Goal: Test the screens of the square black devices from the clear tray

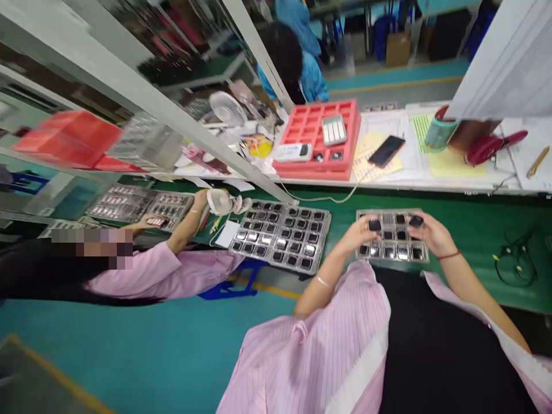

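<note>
A clear compartment tray (390, 253) of small dark square parts lies on the green belt in front of me. My left hand (360, 232) rests on its left end and pinches one dark part (375, 225) over the tray. My right hand (431, 231) is at the tray's right end, fingers closed on another small dark part (416, 221). A larger tray (282, 234) filled with several of the same parts lies to the left, apart from my hands.
A co-worker in pink sits at left, a hand (149, 221) on more trays (138, 204). Behind the belt stand a red compartment tray (321, 141), a phone (386, 150), papers and a tape roll (440, 131). Cables (515, 264) lie at right. A slanted metal frame bar (181, 123) crosses above.
</note>
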Motion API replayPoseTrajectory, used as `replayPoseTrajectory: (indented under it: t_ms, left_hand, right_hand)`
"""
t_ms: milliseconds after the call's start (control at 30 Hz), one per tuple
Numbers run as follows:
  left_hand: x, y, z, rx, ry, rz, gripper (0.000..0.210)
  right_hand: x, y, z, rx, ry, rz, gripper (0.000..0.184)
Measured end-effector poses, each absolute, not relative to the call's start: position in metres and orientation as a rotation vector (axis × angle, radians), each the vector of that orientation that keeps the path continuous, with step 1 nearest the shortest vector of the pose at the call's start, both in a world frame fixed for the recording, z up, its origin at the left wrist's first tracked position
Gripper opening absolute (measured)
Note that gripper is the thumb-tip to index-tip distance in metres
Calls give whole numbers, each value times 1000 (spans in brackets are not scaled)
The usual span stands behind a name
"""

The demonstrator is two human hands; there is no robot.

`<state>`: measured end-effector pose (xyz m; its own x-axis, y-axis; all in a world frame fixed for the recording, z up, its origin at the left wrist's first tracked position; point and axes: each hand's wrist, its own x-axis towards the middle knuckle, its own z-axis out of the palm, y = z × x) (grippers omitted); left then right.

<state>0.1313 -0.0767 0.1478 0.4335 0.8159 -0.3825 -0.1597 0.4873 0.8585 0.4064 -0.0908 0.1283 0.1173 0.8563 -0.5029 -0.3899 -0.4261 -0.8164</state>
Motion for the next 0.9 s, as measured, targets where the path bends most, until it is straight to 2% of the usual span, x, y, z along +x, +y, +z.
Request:
replayPoseTrajectory:
  t_ms: [67,200,400,633,833,900]
  left_hand:
    - [142,-71,166,952,810,785,83]
    - [156,-71,192,1041,783,832,80]
    - [163,-78,210,1105,862,858,44]
    - [162,-77,217,1148,834,830,50]
    - [164,-80,219,1176,880,844,46]
    - [163,-80,222,1181,876,866,50]
  right_hand:
    - [398,-89,152,-1197,-687,1640,45]
    - [385,-95,189,-1119,-985,1614,49]
    - [379,-104,204,-1127,-1230,1443,36]
    - [379,-103,206,-1105,-1237,1437,43]
    - [374,-107,207,-1159,-1296,1299,26]
    - [372,-108,213,-1157,-1299,1273,30]
